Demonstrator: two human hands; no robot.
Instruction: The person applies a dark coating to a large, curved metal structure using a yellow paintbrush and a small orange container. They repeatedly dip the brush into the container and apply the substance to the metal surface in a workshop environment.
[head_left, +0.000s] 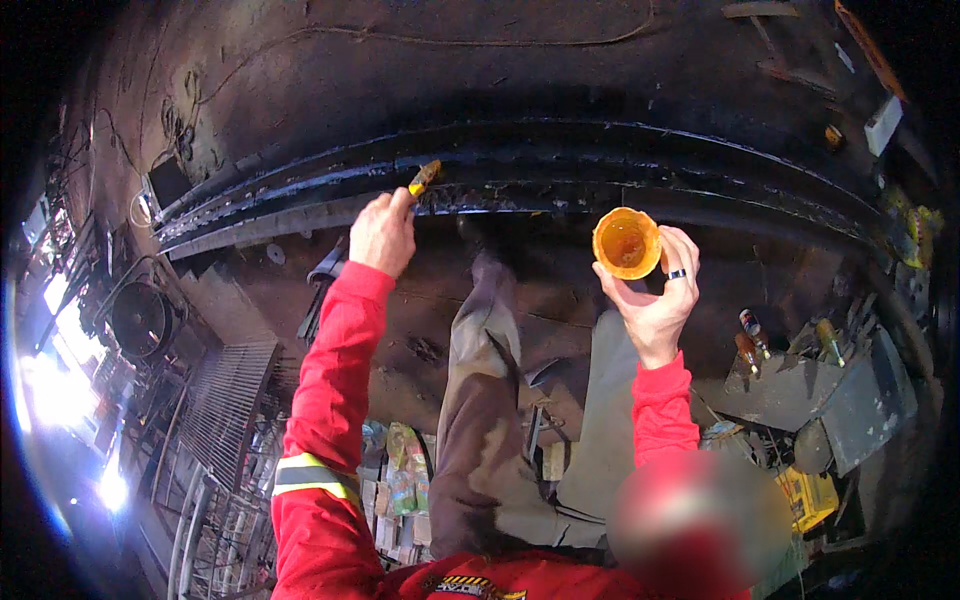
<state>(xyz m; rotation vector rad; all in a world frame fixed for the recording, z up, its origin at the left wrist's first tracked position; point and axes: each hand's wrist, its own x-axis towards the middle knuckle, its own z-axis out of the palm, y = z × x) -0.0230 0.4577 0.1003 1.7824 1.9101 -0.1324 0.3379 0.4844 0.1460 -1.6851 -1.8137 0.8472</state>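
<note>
My left hand (383,234) is closed round the handle of a paintbrush (425,178), whose handle is yellow and whose bristles look brown. The bristle end is over a long dark metal beam (560,165) that runs across in front of me; whether it touches the metal I cannot tell. In my right hand (662,300) is a yellow-orange cup (627,243) with an uneven rim, gripped by its side. A little amber-brown liquid shows at the bottom of the cup. The cup is at the beam's near edge, seen from above.
Several bottles (748,340) are at the right, by a grey metal box (868,400). A yellow case (808,497) lies at lower right. At the left are a metal grille (228,405) and a round dark fan-like object (140,318). A cable (400,40) crosses the far floor.
</note>
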